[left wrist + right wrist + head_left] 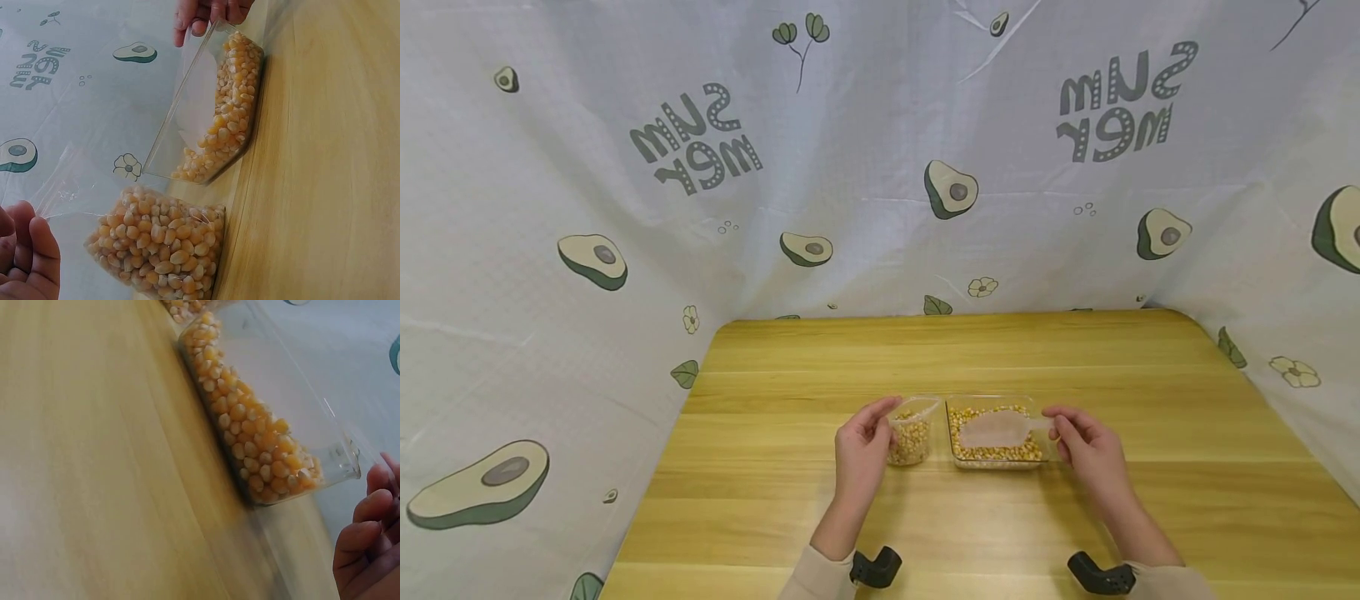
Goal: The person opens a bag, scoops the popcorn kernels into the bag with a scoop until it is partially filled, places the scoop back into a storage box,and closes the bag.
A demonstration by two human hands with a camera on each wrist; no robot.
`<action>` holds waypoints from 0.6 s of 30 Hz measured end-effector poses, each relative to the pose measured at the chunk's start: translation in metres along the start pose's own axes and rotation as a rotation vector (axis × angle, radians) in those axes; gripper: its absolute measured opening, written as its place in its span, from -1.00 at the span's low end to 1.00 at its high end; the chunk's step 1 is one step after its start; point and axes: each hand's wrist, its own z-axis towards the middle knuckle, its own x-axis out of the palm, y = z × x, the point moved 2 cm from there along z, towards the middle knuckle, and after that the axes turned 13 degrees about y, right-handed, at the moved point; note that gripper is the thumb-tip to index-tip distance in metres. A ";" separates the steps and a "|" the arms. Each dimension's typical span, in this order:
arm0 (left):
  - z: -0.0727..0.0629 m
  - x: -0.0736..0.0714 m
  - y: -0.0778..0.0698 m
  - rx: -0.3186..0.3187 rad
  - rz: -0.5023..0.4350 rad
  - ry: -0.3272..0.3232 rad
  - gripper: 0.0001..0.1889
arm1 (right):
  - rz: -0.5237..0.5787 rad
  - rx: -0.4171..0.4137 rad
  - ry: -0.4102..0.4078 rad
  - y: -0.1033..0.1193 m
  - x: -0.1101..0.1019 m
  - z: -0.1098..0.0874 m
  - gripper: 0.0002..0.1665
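My left hand (861, 454) pinches the upper edge of a clear plastic bag (912, 442) that stands on the table, its lower part full of yellow corn kernels (165, 244). The bag's mouth is spread. Just right of it sits a rectangular glass dish (1000, 466), also holding corn kernels (250, 434). A pale, translucent scoop (996, 429) lies over the kernels inside the dish, its blade toward the bag. My right hand (1093, 454) holds the scoop's handle between thumb and fingers at the dish's right rim. The scoop's underside is hidden.
Everything stands on a wood-grain table (775, 500). A pale curtain (865, 167) printed with avocados and lettering hangs behind it and along both sides. Black wrist mounts (877, 568) sit at both sleeves.
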 end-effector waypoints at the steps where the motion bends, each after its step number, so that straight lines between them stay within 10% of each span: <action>1: 0.000 0.000 0.000 0.000 0.001 0.001 -0.65 | -0.011 0.004 -0.004 -0.001 0.000 0.000 -0.63; 18: 0.001 0.000 0.002 0.015 -0.012 0.008 -0.66 | -0.108 0.028 -0.014 -0.011 0.000 -0.001 -0.62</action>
